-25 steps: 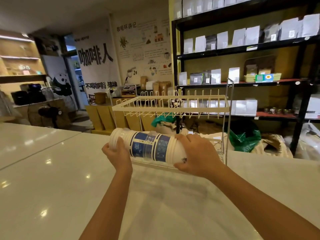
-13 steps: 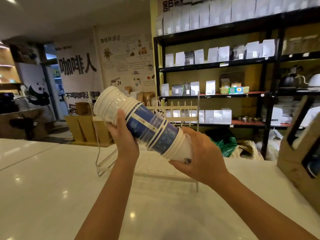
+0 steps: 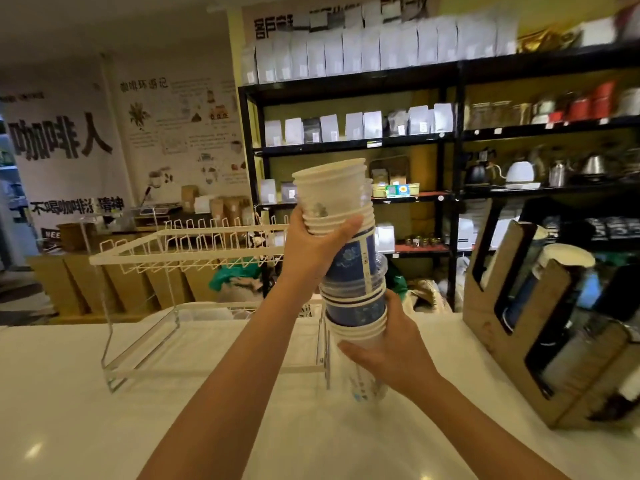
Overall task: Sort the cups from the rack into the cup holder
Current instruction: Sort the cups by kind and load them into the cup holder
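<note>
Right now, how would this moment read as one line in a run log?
stage: cups lifted off rack | left hand: holds stack top | right hand: holds bottom | holder: right

The rack [image 3: 194,258] stands on the counter [image 3: 69,410], left of the cup holder [image 3: 491,306]; the stack of cups [image 3: 346,258] is held between them. Shelves [image 3: 349,143] stand behind.

White glossy counter [image 3: 104,427], white wire rack [image 3: 187,258] standing at centre-left, brown cup holder [image 3: 512,348] standing at right edge, well apart
</note>
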